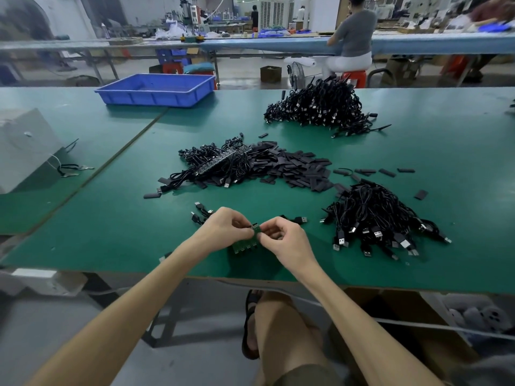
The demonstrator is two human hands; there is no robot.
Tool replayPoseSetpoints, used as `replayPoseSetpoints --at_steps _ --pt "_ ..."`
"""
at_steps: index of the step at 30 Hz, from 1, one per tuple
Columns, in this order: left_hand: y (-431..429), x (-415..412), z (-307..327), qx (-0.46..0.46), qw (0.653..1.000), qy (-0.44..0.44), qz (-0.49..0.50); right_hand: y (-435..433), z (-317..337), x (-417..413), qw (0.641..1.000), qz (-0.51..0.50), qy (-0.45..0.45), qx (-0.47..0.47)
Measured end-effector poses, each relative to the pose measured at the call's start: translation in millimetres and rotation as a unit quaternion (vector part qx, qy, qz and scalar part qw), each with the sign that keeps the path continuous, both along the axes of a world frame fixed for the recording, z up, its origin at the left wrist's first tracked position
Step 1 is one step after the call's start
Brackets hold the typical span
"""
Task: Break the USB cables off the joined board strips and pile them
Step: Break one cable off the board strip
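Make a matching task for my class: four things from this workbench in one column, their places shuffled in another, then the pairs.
1 blue tray
2 green board strip
3 white box
4 nearest cable pile

A pinched between left hand and right hand
B far side of green table
C right of both hands
D at the left edge

Pairs: 1-B, 2-A, 3-D, 4-C

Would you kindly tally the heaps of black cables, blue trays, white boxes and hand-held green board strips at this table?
Heaps of black cables: 3
Blue trays: 1
White boxes: 1
Green board strips, pinched by left hand and right hand: 1
Total: 6
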State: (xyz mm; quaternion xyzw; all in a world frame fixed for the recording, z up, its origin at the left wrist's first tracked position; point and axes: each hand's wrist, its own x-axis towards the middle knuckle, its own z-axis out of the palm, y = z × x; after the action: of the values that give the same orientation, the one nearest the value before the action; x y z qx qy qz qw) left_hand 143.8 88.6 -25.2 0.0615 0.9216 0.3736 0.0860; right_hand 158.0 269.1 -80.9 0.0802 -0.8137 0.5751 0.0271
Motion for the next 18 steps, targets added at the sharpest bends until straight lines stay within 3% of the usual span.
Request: replayPoseSetpoints --at_steps 11,18 --pt "10 1 -8 0.024 0.999 0.008 0.045 -3 2 1 1.0 -0.018 -0.016 0.018" --pt "19 5 -13 -0.012 0.997 0.047 0.064 -3 3 2 0.999 -0.019 -0.007 0.034"
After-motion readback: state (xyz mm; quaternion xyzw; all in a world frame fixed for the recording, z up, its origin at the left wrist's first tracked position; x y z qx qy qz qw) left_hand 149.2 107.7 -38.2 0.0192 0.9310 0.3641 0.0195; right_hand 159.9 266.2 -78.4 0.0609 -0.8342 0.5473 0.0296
